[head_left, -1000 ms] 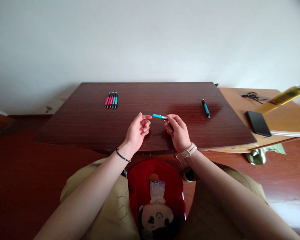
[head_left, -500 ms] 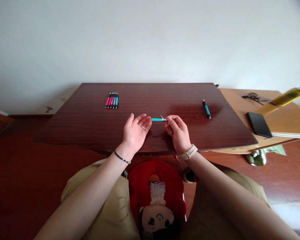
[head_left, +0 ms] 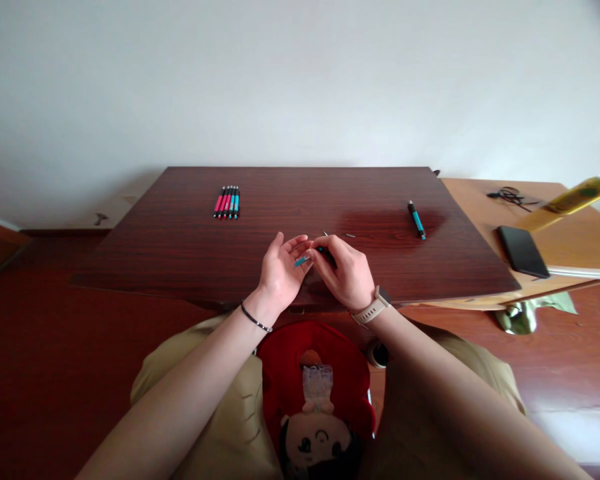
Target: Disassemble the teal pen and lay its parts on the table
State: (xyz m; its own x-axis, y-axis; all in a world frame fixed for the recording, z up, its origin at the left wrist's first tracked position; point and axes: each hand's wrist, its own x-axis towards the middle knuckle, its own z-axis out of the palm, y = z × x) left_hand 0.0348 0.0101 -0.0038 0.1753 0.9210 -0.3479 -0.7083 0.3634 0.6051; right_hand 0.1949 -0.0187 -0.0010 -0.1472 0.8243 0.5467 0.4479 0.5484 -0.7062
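Over the near edge of the worktop (head_left: 180,260), both hands meet on the teal pen (head_left: 303,260): right hand (head_left: 343,273) pinching it, left hand (head_left: 280,270) cupped beside. Best to grip firmly, keeping small parts (head_left: 351,235) within reach.

Plain white wall (head_left: 300,73), reddish wood floor (head_left: 35,347), dark wood table (head_left: 190,253), lighter wooden desk (head_left: 570,240) adjoining on right, soft even light.

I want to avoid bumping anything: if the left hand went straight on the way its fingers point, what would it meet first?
Probably the right hand at once: the left hand points right, toward the teal pen between them.
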